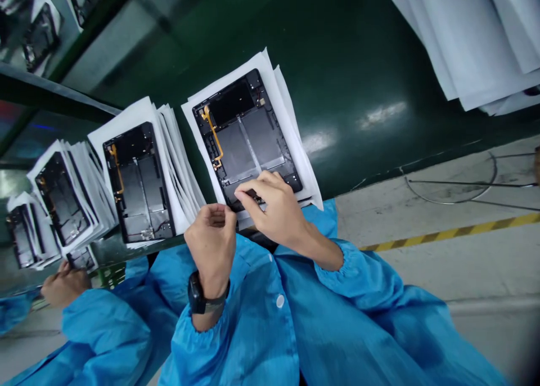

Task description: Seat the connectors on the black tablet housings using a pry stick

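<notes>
Hands (pixel 212 238) (pixel 278 209), two, at one tablet (pixel 268 135)

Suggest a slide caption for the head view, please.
Right hand over near edge of opened device on white sheets, left hand alongside.

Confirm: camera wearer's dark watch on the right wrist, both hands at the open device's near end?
No: the head view shows the dark watch on the left wrist. Left hand and right hand are at the open device's near end.

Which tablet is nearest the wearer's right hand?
The tablet at the row's right end: the right hand is over its near edge, while the row's other tablets lie farther left.
</notes>
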A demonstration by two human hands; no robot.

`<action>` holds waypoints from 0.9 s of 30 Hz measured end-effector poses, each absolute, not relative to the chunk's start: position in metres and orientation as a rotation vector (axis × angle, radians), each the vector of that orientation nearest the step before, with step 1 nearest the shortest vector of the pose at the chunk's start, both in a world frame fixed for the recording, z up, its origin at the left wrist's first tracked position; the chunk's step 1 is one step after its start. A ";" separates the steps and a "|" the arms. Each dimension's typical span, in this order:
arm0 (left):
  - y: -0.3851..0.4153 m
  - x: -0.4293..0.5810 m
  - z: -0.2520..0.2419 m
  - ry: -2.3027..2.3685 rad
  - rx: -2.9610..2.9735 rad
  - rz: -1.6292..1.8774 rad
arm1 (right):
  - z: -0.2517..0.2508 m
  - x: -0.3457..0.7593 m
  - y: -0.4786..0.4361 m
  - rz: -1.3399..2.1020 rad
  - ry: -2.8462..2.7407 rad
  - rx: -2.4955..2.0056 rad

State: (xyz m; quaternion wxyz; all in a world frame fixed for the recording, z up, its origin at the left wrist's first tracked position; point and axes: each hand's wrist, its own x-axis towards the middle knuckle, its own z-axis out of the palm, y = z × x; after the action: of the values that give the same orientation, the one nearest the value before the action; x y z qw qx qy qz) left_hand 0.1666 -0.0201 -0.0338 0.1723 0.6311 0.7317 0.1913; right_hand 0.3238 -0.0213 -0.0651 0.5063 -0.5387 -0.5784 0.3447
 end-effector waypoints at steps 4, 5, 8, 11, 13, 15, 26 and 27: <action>-0.021 0.171 -0.031 2.126 1.896 0.462 | -0.063 0.326 -0.022 0.869 -1.349 -1.285; -0.021 0.172 -0.030 2.134 1.904 0.447 | -0.062 0.327 -0.022 0.874 -1.343 -1.285; -0.023 0.176 -0.028 2.168 1.978 0.375 | -0.062 0.328 -0.021 0.893 -1.327 -1.282; -0.023 0.181 -0.027 2.239 2.152 0.236 | -0.062 0.328 -0.021 0.882 -1.299 -1.263; -0.023 0.183 -0.028 2.264 2.235 0.161 | -0.064 0.328 -0.021 0.857 -1.279 -1.248; -0.024 0.182 -0.029 2.263 2.259 0.146 | -0.064 0.327 -0.021 0.835 -1.272 -1.247; -0.050 0.167 -0.046 1.907 2.409 0.635 | -0.062 0.331 -0.022 0.860 -1.265 -1.252; -0.050 0.166 -0.047 1.881 2.400 0.675 | -0.062 0.331 -0.022 0.855 -1.269 -1.253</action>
State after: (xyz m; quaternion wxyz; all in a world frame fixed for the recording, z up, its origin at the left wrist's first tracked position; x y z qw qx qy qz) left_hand 0.1658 -0.0502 -0.0473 0.0093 0.7685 0.6021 0.2162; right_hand 0.3308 -0.0219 -0.0619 0.5497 -0.5291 -0.5361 0.3612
